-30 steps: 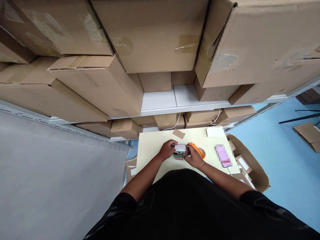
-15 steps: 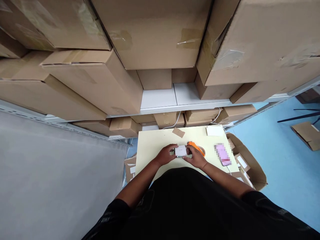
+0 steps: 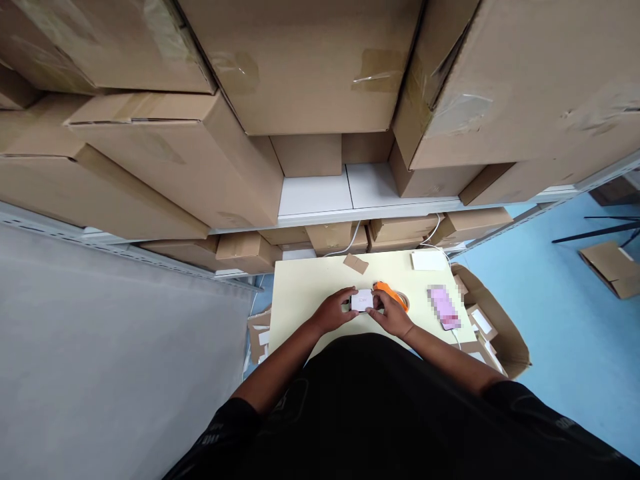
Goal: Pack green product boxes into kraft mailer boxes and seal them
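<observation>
The left hand (image 3: 334,311) and right hand (image 3: 393,315) pinch a small white box (image 3: 362,300) between their fingertips, just above the desk (image 3: 305,287). The box looks closed and in hand, not yet set down. An orange tape dispenser (image 3: 393,294) lies just behind the right hand.

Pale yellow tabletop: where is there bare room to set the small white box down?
Bare: the pale yellow tabletop's left part, beside the left hand. Crowded: right of the small white box, with the right hand, orange tape dispenser and pink phone.
</observation>
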{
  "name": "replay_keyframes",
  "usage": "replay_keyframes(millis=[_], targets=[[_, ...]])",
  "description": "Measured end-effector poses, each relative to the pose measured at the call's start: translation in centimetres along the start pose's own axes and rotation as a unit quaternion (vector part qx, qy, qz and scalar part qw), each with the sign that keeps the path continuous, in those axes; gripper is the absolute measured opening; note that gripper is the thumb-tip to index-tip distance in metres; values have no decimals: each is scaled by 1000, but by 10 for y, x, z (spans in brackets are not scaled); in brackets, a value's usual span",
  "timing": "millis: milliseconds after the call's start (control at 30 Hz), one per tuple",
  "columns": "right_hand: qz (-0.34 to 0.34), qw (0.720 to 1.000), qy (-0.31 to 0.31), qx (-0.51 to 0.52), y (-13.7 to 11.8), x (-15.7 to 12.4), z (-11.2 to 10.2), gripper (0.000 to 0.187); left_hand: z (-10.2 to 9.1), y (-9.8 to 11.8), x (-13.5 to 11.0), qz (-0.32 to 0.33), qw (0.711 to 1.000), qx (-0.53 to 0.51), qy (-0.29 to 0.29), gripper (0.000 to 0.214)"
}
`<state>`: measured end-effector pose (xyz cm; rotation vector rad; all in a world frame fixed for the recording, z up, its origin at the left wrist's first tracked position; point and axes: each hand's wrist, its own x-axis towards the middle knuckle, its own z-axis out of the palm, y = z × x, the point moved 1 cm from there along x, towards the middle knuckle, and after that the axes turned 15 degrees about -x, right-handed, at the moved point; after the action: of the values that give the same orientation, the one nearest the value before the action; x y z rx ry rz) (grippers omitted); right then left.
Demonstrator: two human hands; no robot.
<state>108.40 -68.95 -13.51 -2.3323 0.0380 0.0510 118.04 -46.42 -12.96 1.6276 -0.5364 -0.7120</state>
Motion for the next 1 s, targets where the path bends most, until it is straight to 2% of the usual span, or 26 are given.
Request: replay_keyframes(millis=[167, 367, 433, 533, 633, 833, 1000], targets=[[71, 993, -4, 91, 13, 3, 15, 36, 8, -5, -3, 1, 999, -49, -9, 64], [96, 984, -11, 152, 15, 9, 16, 38, 20, -12, -2, -48, 994, -99, -1, 68], [104, 983, -3, 149, 12, 10, 14, 39, 22, -14, -2, -44, 994, -103, 15, 76], [117, 981, 13, 155, 14, 7, 10, 39, 21, -19, -8, -37, 991, -118, 53, 103], [126, 975, 8, 183, 26, -2, 9, 39, 17, -28, -20, -67, 986, -142, 55, 116], [103, 982, -64, 145, 53, -23, 25, 59, 21, -57, -33, -137, 973, -183, 42, 100], [108, 980, -79, 149, 51, -13, 47, 70, 33, -76, -29, -125, 964, -230, 47, 83]])
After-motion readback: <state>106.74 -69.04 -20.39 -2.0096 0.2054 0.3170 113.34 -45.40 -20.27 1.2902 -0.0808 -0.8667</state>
